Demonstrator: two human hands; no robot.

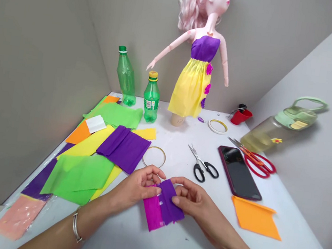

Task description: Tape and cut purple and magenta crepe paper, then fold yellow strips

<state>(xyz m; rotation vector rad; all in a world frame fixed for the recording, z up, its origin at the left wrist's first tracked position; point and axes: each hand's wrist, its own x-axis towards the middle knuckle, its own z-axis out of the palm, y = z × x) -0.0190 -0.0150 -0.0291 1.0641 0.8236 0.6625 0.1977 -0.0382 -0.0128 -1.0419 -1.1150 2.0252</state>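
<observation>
Between my two hands, low over the front of the table, is a piece of purple crepe paper overlapping a magenta crepe paper piece. Small whitish marks show along the line where the two colours meet. My left hand pinches the upper left edge, thumb on top. From the other side, my right hand grips the purple part between thumb and fingers. Just beyond my hands lie a thin gold bangle ring and black-handled scissors with their blades slightly apart.
A doll in a purple and yellow dress stands at the back, beside green bottles. Coloured paper sheets cover the left side. To the right are a phone, red-handled scissors, a water bottle and orange paper.
</observation>
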